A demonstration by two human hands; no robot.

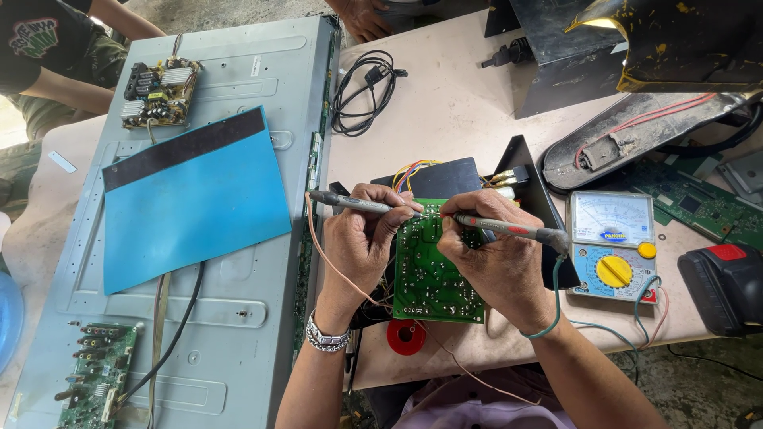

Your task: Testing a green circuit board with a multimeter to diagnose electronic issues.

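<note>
Left hand: the left hand (362, 238) is curled around a grey probe (358, 205), held like a pen; wrist bent inward, a metal watch band on the forearm; the tip points right onto the top edge of the board
Right hand: the right hand (497, 258) is closed on a red probe (509, 229), fingers wrapped over its shaft; its tip points left and meets the board just beside the grey tip (the two nearly touch)
Board: the green circuit board (433, 274) lies solder side up between both hands, at the near edge of the table (453, 111); both thumbs rest on it
Meter: an analogue multimeter (612, 246) with a yellow dial sits just right of the right hand; its leads run to the wrists
Left of the table: a flat screen back panel (262, 262) bears a blue sheet (195, 202)
Near: a red solder spool (406, 337) lies below the board; a coiled black cable (366, 87) lies farther off
</note>
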